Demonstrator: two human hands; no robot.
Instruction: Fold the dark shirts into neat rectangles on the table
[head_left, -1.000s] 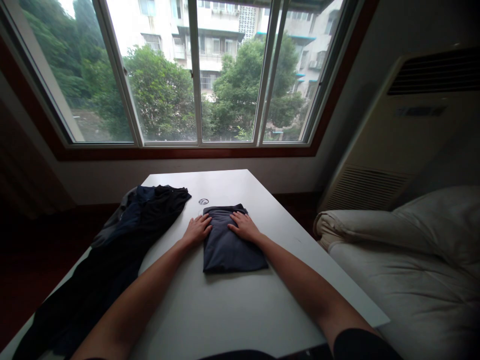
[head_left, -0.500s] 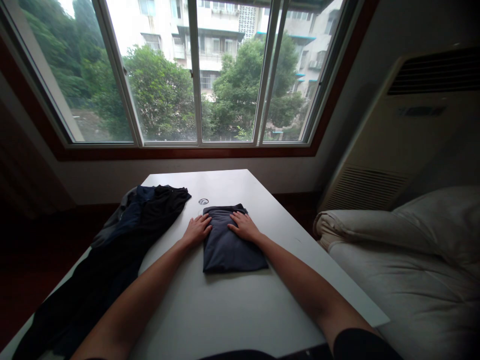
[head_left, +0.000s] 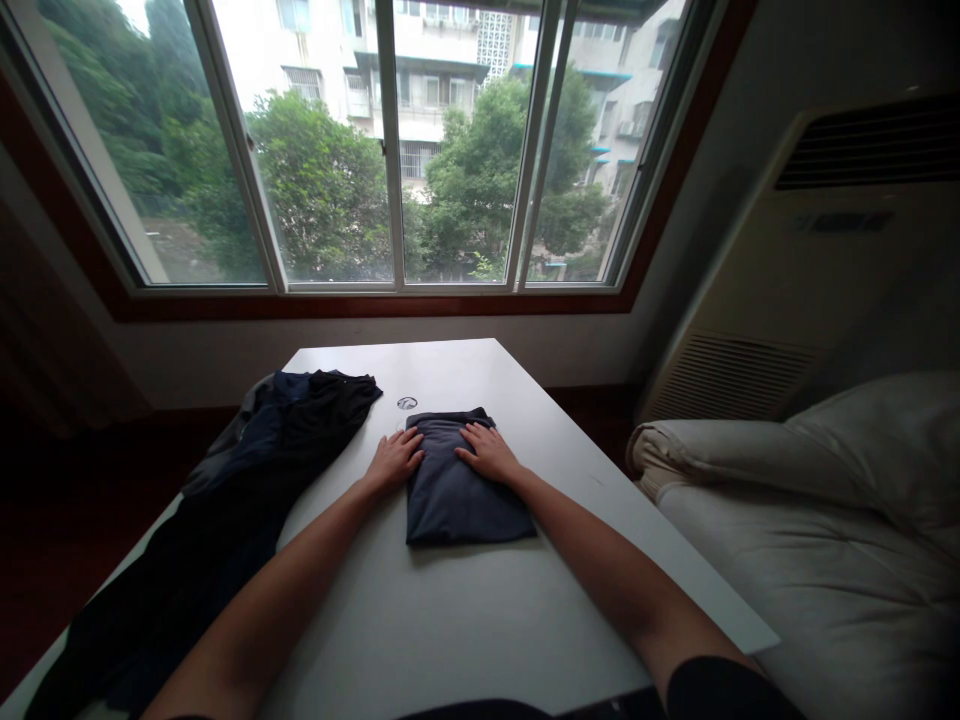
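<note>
A folded dark blue-grey garment (head_left: pixel 459 495) lies flat in the middle of a white table (head_left: pixel 465 620). My left hand (head_left: pixel 395 460) rests palm down at the garment's left edge, fingers stretched out and touching the cloth. Flat on the garment's upper right part lies my right hand (head_left: pixel 489 453), its fingers spread. Neither hand grips anything.
A heap of dark clothes (head_left: pixel 225 510) covers the table's left side and hangs over its edge. A small round mark (head_left: pixel 407 403) sits on the table beyond the garment. A white sofa cushion (head_left: pixel 817 520) is at the right, an air-conditioning unit (head_left: pixel 825 260) behind it, and a window (head_left: pixel 390 150) ahead.
</note>
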